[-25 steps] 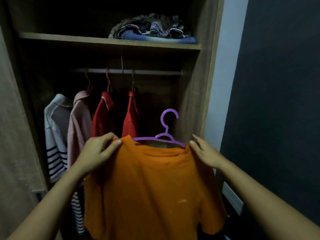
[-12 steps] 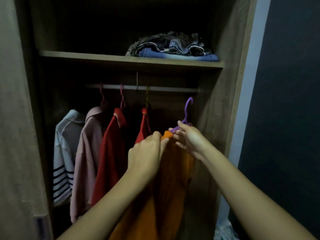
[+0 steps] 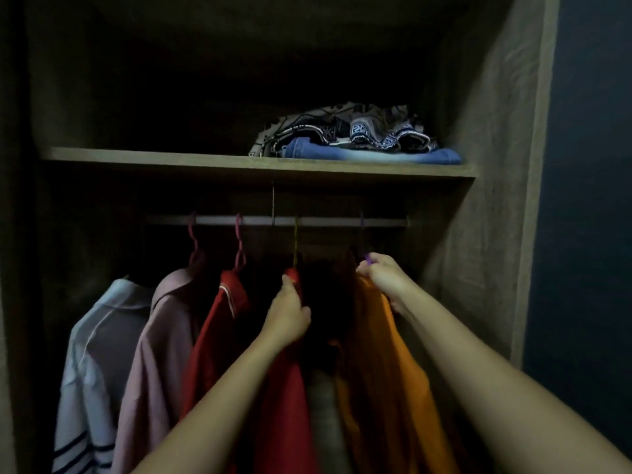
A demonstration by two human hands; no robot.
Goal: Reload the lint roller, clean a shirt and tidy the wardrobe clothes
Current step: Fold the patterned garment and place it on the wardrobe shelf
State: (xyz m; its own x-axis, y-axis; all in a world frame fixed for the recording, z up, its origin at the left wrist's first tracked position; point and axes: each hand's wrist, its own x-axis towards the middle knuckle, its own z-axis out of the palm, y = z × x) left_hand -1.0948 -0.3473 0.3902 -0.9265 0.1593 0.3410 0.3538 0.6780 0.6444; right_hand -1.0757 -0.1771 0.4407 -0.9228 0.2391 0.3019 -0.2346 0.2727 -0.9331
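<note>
An orange T-shirt (image 3: 379,364) hangs on a purple hanger (image 3: 368,258) whose hook reaches up to the wardrobe rail (image 3: 328,221). My right hand (image 3: 384,278) grips the purple hanger at the shirt's neck. My left hand (image 3: 289,314) holds the shoulder of a red shirt (image 3: 290,398) just left of the orange one. Between the two shirts is a dark gap.
Further left on the rail hang another red shirt (image 3: 215,340), a pink shirt (image 3: 160,354) and a white striped shirt (image 3: 92,371). A shelf (image 3: 171,159) above carries folded clothes (image 3: 355,138). The wardrobe's right side panel (image 3: 492,200) stands close to my right arm.
The orange shirt was turned edge-on, carried into the wardrobe and its hanger hooked over the rail. My left hand left the orange shirt and took the red shirt beside it.
</note>
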